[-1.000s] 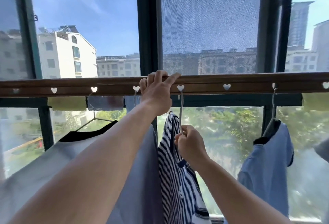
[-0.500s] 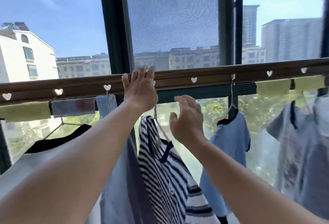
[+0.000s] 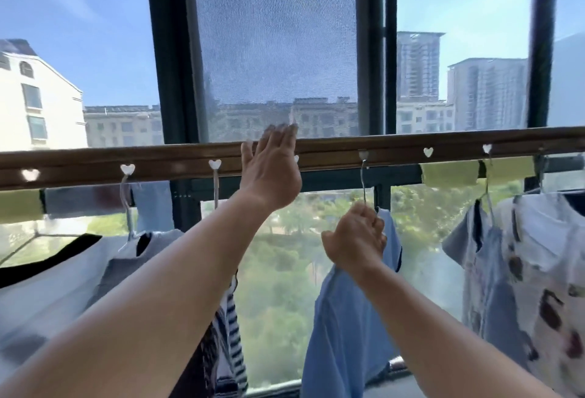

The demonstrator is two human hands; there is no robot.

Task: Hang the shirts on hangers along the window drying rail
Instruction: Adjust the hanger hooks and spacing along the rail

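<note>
1. Window (image 3: 275, 49) with dark metal frames and a grey mesh panel fills my view; pale apartment blocks stand outside.
2. Long brown wooden drying rail (image 3: 411, 147) crosses the frame side to side, dotted with small white heart-shaped pegs (image 3: 428, 152).
3. Plain light blue shirt (image 3: 345, 318) hangs right of centre on a thin metal hanger hook (image 3: 363, 176) caught at the rail.
4. White shirt with dark printed patches (image 3: 547, 287) hangs at far right; a navy-and-white striped shirt (image 3: 229, 334) shows below my left forearm, and grey shirts hang further left.
5. Left hand (image 3: 270, 173) rests against the rail, fingers straight and together, blurred at the tips.
6. Right hand (image 3: 356, 239) has its fingers curled around the blue shirt's collar just under the hook.
</note>
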